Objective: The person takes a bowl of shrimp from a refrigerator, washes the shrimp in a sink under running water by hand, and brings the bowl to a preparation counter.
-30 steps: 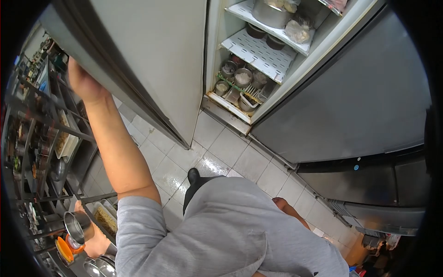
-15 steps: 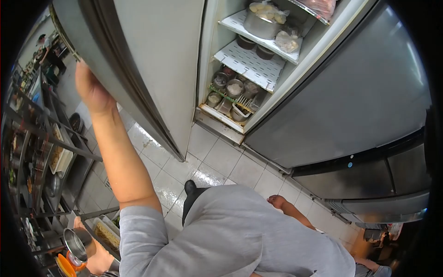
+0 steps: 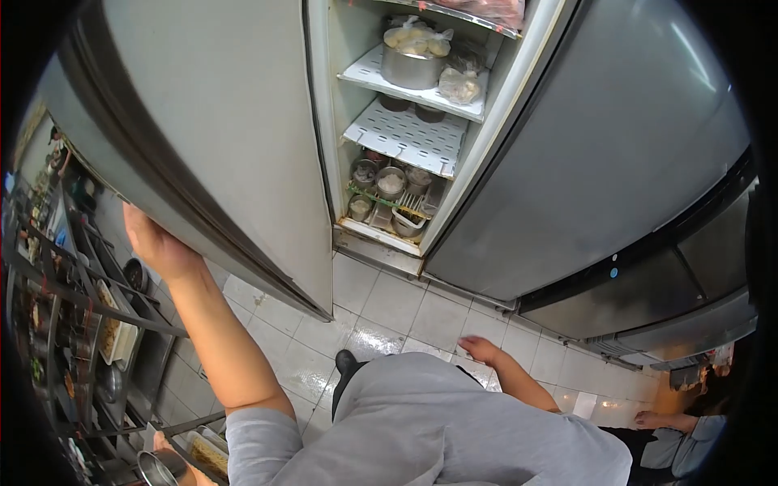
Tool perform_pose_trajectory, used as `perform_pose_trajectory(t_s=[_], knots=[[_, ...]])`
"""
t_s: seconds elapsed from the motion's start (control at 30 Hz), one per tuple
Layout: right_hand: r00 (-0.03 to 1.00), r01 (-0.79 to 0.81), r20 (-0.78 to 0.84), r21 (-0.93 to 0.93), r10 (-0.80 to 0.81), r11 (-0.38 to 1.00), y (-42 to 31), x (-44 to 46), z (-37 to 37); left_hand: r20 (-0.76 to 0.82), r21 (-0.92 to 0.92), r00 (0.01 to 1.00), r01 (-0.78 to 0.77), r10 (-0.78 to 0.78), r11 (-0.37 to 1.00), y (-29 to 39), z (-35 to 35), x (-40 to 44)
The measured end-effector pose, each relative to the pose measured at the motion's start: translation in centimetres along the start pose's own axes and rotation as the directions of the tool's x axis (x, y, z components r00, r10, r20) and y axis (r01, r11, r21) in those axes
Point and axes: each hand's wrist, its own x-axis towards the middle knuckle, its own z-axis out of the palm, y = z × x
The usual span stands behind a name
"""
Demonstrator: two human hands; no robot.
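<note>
My left hand (image 3: 166,247) grips the outer edge of the open grey refrigerator door (image 3: 235,138), its fingertips hidden behind the edge. Low in front of my body, my right hand (image 3: 478,348) hangs over the tiled floor with fingers loosely apart and nothing visible in it. Inside the open refrigerator, a metal pot (image 3: 412,69) with bagged food on top stands on an upper shelf, beside a plastic bag (image 3: 459,86). Dark bowls sit partly hidden above the perforated shelf (image 3: 405,134). Several small metal containers (image 3: 391,184) fill the bottom.
A closed grey door (image 3: 567,178) is at the right. Metal racks with trays (image 3: 121,332) line the left side. At lower left, another person's hand is near a metal pot (image 3: 158,470). A co-worker's arm (image 3: 668,421) shows at lower right, and a distant person stands at upper left.
The view has shifted, and the open refrigerator now appears further left. My left hand remains on the door edge. My right hand has come further forward into view, as has the co-worker at lower right.
</note>
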Motion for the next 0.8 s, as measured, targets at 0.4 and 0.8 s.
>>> perform_pose_trajectory(t_s=[0.4, 0.8], knots=[[0.661, 0.748, 0.503, -0.378, -0.556, 0.546, -36.0, -8.2, 3.3, 0.088, 0.245, 0.994, -0.086, 0.066, 0.966, -4.2, 13.0, -1.2], [0.632, 0.757, 0.631, -0.375, -0.451, 0.535, -34.2, -10.0, 9.9, 0.090, -0.179, 0.996, 0.034, -0.018, 0.983, -0.2, 5.1, -3.1]])
